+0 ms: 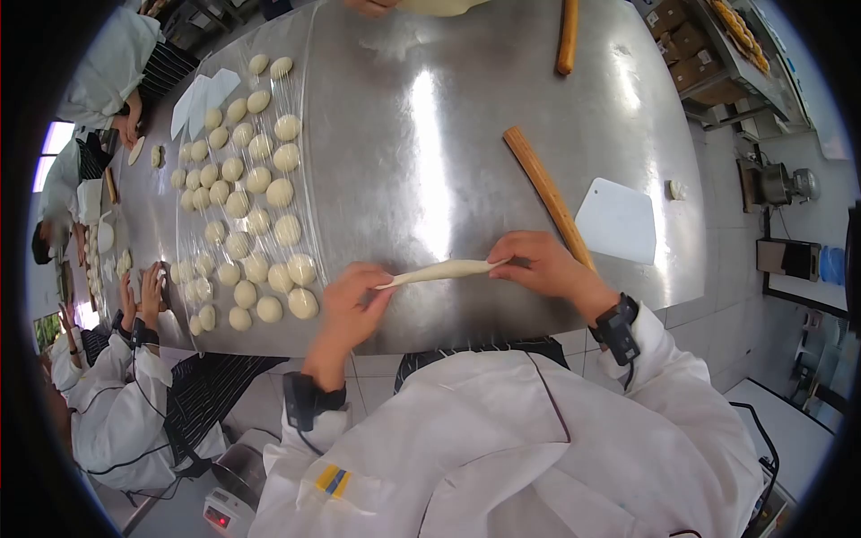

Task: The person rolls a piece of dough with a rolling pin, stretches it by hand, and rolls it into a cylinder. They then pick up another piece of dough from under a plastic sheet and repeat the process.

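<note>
A thin strip of dough (439, 271), thicker in its middle, stretches between my two hands above the near edge of the steel table. My left hand (352, 300) pinches its left end between thumb and fingers. At the other end, my right hand (540, 264) grips the tip the same way. Just beyond my right hand lies a wooden rolling pin (545, 193), slanting away across the table. Beside that pin rests a white plastic scraper sheet (617, 221). To the left of my left hand, several round dough balls (269, 309) sit under clear plastic film.
The steel table (372, 179) has a second rolling pin (567, 40) near its far side and a small dough scrap (675, 190) at the right. White scrapers (202, 100) lie on the film. Co-workers' hands (143, 296) are at the left; another hand (372, 7) holds dough at the far edge.
</note>
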`<state>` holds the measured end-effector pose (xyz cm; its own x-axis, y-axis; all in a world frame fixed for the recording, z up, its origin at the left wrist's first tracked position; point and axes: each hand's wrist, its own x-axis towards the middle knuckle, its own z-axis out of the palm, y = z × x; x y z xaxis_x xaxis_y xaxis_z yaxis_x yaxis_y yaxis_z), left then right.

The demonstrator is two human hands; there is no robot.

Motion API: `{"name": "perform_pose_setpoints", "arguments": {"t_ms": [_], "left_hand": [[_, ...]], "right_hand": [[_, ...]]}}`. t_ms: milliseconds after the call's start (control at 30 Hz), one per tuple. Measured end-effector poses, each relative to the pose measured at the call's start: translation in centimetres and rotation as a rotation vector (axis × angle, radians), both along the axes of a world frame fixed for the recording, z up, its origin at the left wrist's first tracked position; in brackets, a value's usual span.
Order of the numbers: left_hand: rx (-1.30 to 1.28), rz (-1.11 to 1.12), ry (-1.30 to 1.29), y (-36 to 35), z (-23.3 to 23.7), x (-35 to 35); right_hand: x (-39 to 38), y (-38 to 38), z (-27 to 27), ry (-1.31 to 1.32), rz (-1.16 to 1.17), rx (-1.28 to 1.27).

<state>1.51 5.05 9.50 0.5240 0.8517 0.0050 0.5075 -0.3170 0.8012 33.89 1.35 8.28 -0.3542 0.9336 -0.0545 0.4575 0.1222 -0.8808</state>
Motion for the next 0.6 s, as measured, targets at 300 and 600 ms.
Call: {"name": "perform_pose_setpoints", "arguments": {"t_ms": [300,600], "left_hand": [[-0.338,0.090,0.124,0.2,-1.1,-1.7],[0.484,0.084,0.368,-0.5,-4.6,-0.1]], "right_hand": [[0.2,-1.0,0.8,-0.079,-0.254,-0.340],[-1.9,-1.0,-3.3,-0.596,-0.220,0.527]]}}
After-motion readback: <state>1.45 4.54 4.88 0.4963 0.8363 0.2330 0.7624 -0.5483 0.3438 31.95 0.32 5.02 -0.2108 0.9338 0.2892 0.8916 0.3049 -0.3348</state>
